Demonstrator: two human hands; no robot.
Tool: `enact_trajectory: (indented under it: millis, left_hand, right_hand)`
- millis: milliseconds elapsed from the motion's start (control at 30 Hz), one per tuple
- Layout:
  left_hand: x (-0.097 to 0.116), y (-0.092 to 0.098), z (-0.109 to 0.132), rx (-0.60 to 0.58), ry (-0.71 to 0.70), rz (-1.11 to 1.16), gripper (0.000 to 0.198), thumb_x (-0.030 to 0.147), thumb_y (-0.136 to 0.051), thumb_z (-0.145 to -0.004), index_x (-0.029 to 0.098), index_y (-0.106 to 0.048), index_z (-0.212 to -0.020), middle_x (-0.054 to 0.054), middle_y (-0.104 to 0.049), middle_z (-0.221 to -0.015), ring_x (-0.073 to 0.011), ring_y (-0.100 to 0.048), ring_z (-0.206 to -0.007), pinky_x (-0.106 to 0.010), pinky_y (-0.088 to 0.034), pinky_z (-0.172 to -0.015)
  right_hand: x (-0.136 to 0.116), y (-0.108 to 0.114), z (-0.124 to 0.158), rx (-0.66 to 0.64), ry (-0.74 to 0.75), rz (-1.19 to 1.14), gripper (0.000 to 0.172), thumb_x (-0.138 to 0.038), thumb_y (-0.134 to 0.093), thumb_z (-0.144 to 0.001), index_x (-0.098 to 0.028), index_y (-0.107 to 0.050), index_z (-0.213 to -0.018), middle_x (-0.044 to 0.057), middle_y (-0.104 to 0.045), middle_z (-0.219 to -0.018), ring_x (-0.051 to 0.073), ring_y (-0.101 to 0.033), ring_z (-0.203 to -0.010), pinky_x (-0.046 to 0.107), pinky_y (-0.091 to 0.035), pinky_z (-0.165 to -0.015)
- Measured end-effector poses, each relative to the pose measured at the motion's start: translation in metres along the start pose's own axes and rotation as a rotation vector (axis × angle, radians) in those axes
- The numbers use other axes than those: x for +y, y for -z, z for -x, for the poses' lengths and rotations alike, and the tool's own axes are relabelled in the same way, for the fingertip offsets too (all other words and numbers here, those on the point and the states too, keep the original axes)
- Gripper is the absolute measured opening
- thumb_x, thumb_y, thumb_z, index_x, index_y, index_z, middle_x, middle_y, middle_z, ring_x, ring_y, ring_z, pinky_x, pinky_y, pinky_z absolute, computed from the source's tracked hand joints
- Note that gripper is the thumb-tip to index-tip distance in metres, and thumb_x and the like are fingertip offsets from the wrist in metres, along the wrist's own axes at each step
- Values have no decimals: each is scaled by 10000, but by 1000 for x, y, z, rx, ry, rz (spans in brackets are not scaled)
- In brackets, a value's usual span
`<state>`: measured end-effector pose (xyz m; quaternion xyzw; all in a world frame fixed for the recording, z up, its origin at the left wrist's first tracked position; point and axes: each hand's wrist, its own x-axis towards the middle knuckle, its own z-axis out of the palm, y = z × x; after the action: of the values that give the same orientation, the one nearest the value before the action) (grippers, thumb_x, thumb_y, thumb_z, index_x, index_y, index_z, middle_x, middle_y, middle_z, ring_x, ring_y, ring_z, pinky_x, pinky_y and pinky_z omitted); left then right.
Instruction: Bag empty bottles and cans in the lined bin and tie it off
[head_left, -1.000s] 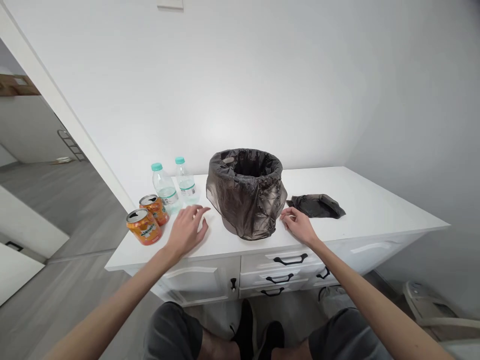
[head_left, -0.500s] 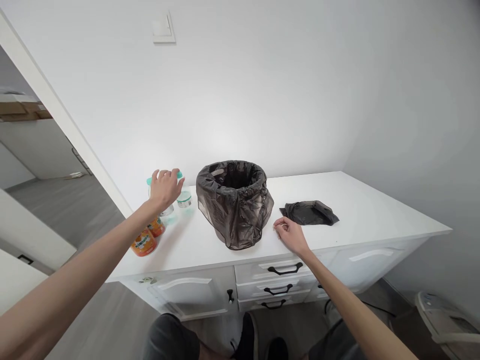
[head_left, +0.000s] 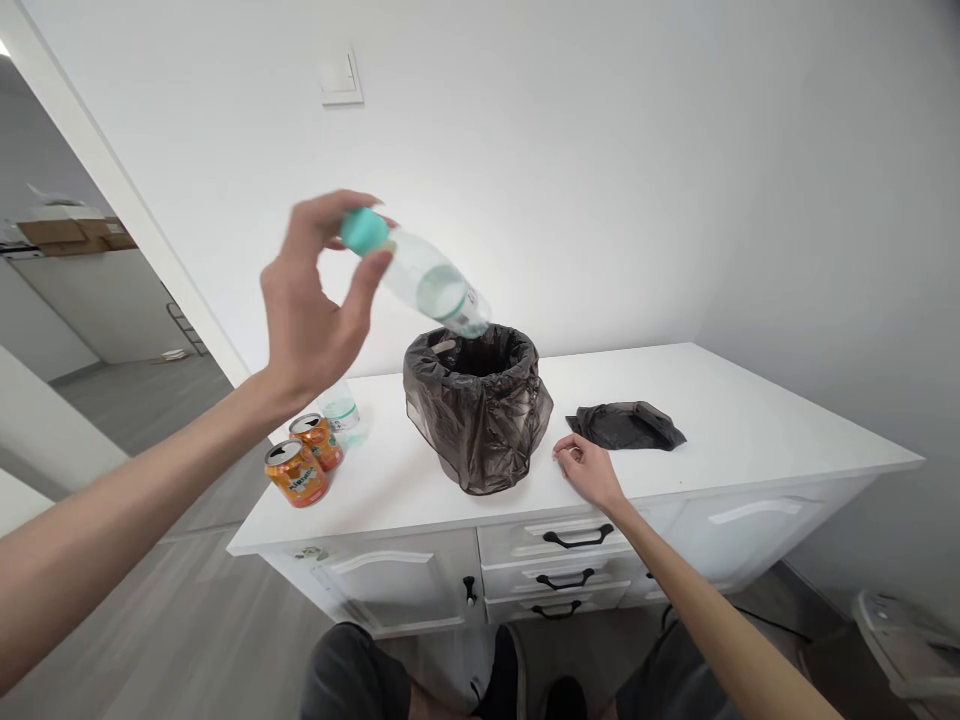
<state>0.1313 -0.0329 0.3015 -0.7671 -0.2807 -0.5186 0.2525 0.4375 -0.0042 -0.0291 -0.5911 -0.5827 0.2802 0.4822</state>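
A bottle [head_left: 439,287] slants down rightward from the left hand [head_left: 311,310].

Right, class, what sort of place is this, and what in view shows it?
An indoor room, perhaps in a home or small office; the picture can't settle which. The light switch, the white drawer cabinet and, in the space beyond, the cardboard boxes suggest it.

Held bottle [head_left: 439,283] blurred, standing bottle [head_left: 342,412] partly hidden

One head-worn view; forward and down; above, near the bag-lined bin [head_left: 480,430]
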Motion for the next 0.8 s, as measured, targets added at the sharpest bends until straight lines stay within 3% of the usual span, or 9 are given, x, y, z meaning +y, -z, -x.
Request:
enact_trajectory:
  millis: [67, 167, 500, 800]
  left_hand:
    - [15, -4, 0, -132, 10, 20, 353, 543, -494, -1095, 274, -556, -1316, -29, -728, -1270, -214, -693, -1237, -419, -548, -1067]
    - [17, -17, 6, -351, 77, -6, 368, 527, -510, -1074, 254, -601, -1304, -51, -736, -1263, -247, -704, -1181, -443, -552, -1031]
    - [-38, -75, 10, -823, 204, 18, 454, 585, -666, -929, 220, -721, -1194, -55, -822, -1032, -248, -769, -966, -372, -569, -884]
    - [-48, -107, 10, -1135, 223, -96, 405, 542, -731, -808, 233, -799, -1061, -22, -838, -1002, -244, -778, -952, -292, -551, -811]
  right_hand:
    - [0, 0, 0, 3, -1, 1, 227, -365, -528, -811, -221, -698, -855, 7, -666, -635, 224, -631, -622, 329, -457, -662]
    - [0, 1, -1, -1, -2, 11, 226, -369, -530, -815, -225, -701, -844, 0, -658, -622, 217, -619, -613, 323, -447, -657]
    - [-1, 3, -3, -9, 4, -7, 213, -338, -529, -818, -229, -711, -839, 5, -684, -650, 212, -620, -611, 318, -445, -649]
    - [-6, 5, -2, -8, -9, -11, 200, -344, -536, -821, -236, -704, -824, 5, -665, -631, 216, -610, -620, 325, -446, -659]
